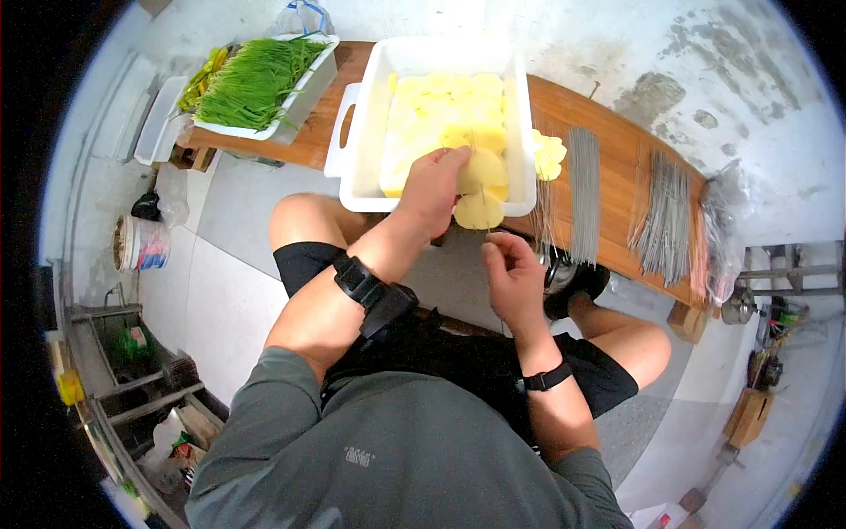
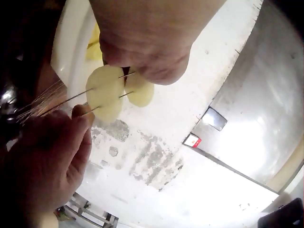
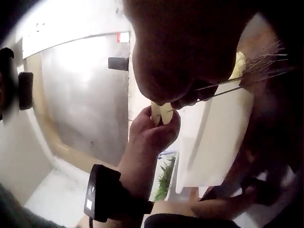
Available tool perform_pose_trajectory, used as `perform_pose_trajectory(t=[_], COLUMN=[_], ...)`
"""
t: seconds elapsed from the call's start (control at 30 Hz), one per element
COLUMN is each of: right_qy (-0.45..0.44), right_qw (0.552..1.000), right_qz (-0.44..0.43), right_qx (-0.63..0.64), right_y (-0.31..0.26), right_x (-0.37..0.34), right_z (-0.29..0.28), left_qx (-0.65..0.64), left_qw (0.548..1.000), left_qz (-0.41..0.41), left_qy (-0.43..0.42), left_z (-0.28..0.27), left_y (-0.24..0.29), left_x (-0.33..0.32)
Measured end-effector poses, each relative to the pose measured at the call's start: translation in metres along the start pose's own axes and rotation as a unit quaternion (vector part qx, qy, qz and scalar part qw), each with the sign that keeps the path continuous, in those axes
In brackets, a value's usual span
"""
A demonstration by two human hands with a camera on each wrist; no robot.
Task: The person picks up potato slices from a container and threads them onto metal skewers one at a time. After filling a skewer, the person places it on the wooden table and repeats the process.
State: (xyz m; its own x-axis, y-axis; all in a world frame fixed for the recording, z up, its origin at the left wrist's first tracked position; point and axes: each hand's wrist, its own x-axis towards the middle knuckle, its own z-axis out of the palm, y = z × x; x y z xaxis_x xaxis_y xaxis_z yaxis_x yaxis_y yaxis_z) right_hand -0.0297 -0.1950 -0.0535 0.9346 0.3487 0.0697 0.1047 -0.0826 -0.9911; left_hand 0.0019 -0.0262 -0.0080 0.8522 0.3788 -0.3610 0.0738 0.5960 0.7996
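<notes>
In the head view my left hand (image 1: 434,189) pinches a round, pale yellow potato slice (image 1: 485,170) over the near side of a white tub. A second potato slice (image 1: 478,212) stands just nearer to me. My right hand (image 1: 514,280) grips two thin metal skewers (image 2: 71,98) below it, thumb and fingers curled together. The left wrist view shows both skewers running side by side through the nearer slice and on to the one by my left hand. From the right wrist, the slices (image 3: 166,113) appear edge-on between the left fingers and thumb.
The white tub (image 1: 351,189) holds many potato slices. Right of it on the wooden bench (image 1: 551,101) lie a few slices (image 1: 548,155), a row of skewers (image 1: 583,194) and a looser bundle (image 1: 663,216). A tray of green chives (image 1: 256,84) stands at the left; a plastic bag (image 1: 727,229) hangs right.
</notes>
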Motion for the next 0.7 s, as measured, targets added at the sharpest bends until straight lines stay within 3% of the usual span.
perform_pose_trajectory(t=[0.03,0.1,0.17,0.23,0.3,0.37,0.4,0.47,0.5,0.57,0.6,0.7], right_qy=[0.004,0.012,0.006,-0.061,-0.043,0.010,0.040,0.096,0.107,0.142,0.136,0.108], right_qw=[1.000,0.968,0.962,0.988,0.990,0.992,0.993,0.982,0.978,0.963,0.968,0.947], right_qz=[0.000,-0.151,-0.152,0.069,0.063,0.019,0.041,0.035,0.076,0.073,0.082,0.079], right_qx=[-0.003,-0.199,-0.229,-0.123,-0.117,-0.123,-0.100,-0.157,-0.161,-0.216,-0.193,-0.291], right_y=[-0.003,-0.012,-0.005,0.003,0.010,0.019,0.018,0.013,0.014,0.041,0.042,0.071], right_x=[-0.001,-0.003,-0.010,-0.016,-0.016,-0.007,0.001,0.026,0.041,0.070,0.082,0.114], right_z=[0.000,-0.004,-0.009,-0.012,-0.016,-0.028,-0.035,-0.053,-0.064,-0.084,-0.089,-0.102], left_qx=[-0.001,-0.007,-0.027,0.032,0.023,0.167,0.193,0.196,0.195,0.199,0.233,0.304], left_qw=[1.000,1.000,0.999,0.999,1.000,0.986,0.981,0.980,0.981,0.980,0.972,0.953], left_qz=[-0.002,0.005,0.010,0.011,-0.006,0.006,0.022,0.020,0.014,0.007,0.013,0.021], left_qy=[-0.004,-0.016,0.014,0.008,0.006,-0.022,-0.013,0.006,0.016,0.029,0.013,0.010], left_z=[-0.001,0.002,0.004,-0.008,-0.015,-0.035,-0.039,-0.049,-0.055,-0.067,-0.073,-0.083], left_y=[0.004,0.019,0.021,0.026,0.028,0.040,0.048,0.067,0.074,0.079,0.079,0.079], left_x=[-0.001,-0.006,-0.003,0.008,0.017,0.035,0.041,0.047,0.051,0.062,0.066,0.080])
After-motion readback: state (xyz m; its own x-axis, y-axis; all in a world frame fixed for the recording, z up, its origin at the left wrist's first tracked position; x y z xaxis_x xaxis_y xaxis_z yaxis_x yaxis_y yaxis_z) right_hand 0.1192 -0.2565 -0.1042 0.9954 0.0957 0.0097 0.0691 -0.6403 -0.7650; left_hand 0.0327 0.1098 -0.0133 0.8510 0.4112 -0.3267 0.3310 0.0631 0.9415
